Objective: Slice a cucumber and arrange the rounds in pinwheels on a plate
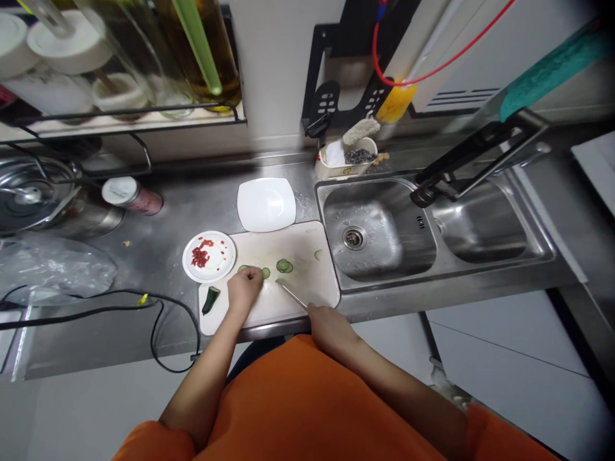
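The cutting looks partly done: a small overlapping group of cucumber slices (284,266) lies near the middle of the cutting board (327,278), and a thin pale-green piece (318,255) sits apart towards its sink end. A dark-green cucumber chunk (210,299) rests at the board's left end, seemingly uncut apart from its pale end face, so some slicing may be left. Between them the left hand (244,291) is at a few more green rounds (266,273), its fingers drawn together — whether that grip pinches a slice, I cannot tell. The right hand's (331,325) grip is closed around the handle of a knife (294,296), the blade slanting inward over the board, its tip near the rounds. Chopped red pieces (202,254) are already on a round plate (211,275) at the board's far-left corner; a white square dish (266,203) stands at the far edge, on the steel tabletop (148,246) — no slices are in it yet.
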`<state>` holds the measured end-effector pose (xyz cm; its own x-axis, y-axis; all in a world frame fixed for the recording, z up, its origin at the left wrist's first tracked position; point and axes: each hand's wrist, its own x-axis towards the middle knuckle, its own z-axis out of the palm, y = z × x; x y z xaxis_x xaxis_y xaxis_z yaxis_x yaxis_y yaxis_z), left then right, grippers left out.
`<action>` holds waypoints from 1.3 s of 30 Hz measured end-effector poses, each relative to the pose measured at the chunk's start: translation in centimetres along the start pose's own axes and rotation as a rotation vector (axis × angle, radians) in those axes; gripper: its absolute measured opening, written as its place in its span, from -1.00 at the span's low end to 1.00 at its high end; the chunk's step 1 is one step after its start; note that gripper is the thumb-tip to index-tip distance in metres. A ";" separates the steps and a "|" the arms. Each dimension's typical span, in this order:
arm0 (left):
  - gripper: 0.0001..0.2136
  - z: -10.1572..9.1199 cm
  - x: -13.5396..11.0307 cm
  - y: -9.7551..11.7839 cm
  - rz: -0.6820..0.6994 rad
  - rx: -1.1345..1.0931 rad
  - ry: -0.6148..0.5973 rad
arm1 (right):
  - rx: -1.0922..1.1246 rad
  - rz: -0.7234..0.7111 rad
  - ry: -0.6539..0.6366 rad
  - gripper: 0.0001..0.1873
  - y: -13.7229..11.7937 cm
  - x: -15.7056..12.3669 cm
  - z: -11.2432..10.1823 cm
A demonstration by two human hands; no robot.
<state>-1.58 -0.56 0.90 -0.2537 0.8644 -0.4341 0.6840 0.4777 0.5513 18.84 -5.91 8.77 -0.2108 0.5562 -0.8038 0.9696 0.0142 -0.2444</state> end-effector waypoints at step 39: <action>-0.93 2.9 2.5 3.6 0.380 0.058 -0.154 | 0.000 0.000 0.006 -0.74 1.1 0.4 0.2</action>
<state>2.19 2.82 -0.24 0.1268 0.9419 -0.3111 0.7475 0.1154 0.6542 19.77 -5.87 8.09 -0.2100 0.5613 -0.8005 0.9695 0.0138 -0.2447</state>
